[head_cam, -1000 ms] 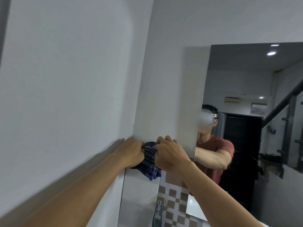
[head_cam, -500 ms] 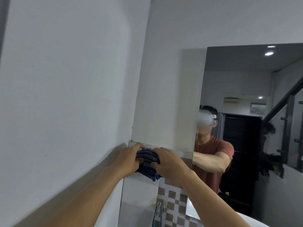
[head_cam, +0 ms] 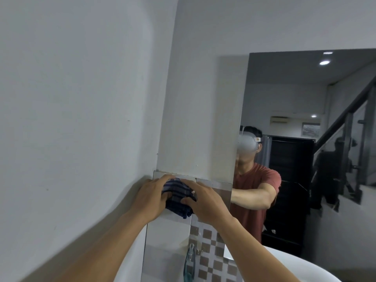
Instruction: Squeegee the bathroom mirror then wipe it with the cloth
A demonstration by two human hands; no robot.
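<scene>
Forearms come up from the bottom edge, both reaching to the corner where the side wall meets the tiled strip. Left hand and right hand both on the cloth, a dark blue plaid rag bunched up between them. Left fingers curl over its top left edge, right fingers press together on its right side and grip the fabric (thumb tucked low on the bunch). Cloth sits flat against the top of the grey tile, just under the white painted wall, not on the glass. A loose end hangs below the hands. Lower down, checkered brown-and-white tiles and a greenish glass piece on a metal bracket; white basin rim at bottom right. Mirror lies to the right of the hands, its left edge just beside the right hand. Reflection shows a person in a red shirt, a stair rail and ceiling spotlights. Squeegee not visible.
</scene>
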